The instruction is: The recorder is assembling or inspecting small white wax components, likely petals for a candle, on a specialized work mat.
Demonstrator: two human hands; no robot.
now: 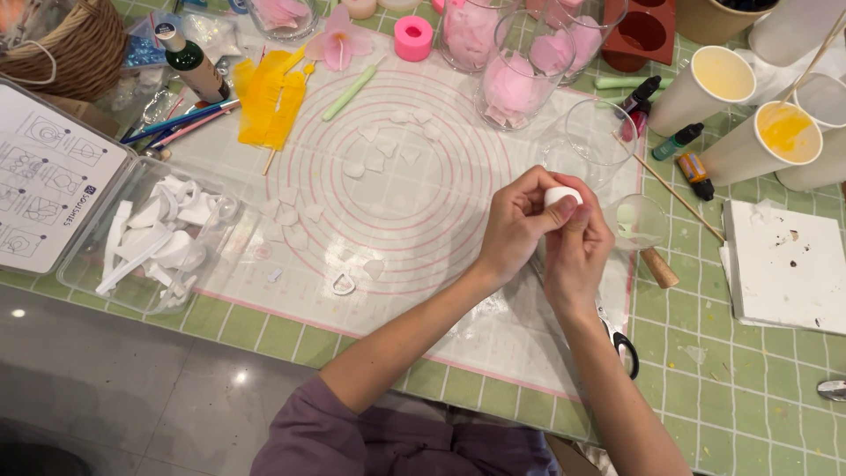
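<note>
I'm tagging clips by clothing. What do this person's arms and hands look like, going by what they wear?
Both forearms are bare from about the elbow down. The left hand and right hand wear no gloves; no rings, watch or bracelets show. Muted purple fabric, loose and creased, covers the left upper arm at the bottom edge.

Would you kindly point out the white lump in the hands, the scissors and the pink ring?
white lump [561,195], head view, on its top between the fingertips
scissors [625,346], head view, on the black handle
pink ring [413,39], head view, on its side wall

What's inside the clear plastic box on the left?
The clear plastic box holds a heap of white plastic tools. Whatever lies beneath the heap is covered. Both hands are elsewhere, pinching a white lump.
</note>
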